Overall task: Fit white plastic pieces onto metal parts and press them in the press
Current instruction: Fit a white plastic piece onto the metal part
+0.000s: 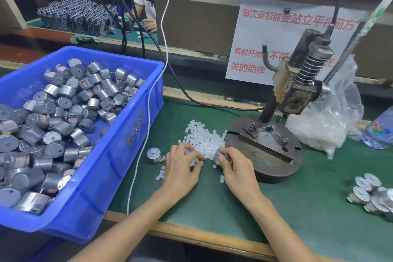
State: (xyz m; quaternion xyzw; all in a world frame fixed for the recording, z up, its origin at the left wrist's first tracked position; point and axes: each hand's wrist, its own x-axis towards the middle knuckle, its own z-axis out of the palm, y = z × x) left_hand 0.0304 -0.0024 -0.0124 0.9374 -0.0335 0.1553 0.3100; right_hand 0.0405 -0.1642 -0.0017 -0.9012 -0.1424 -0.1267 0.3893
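A metal part (221,156) is gripped by the right hand (237,169) just beside the press base (276,169). The left hand (182,169) is curled over white pieces (205,140), mid-worktop (297,200); pinch not discernible.

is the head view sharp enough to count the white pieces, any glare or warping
Head view: light even, no harsh glare; the white pieces merge into one bright patch, not countable; the press and blue bin lean and bow from wide-angle warping.

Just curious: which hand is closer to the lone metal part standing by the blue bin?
Left. The left hand is just right of the lone metal part; the right hand is farther right, by the press.
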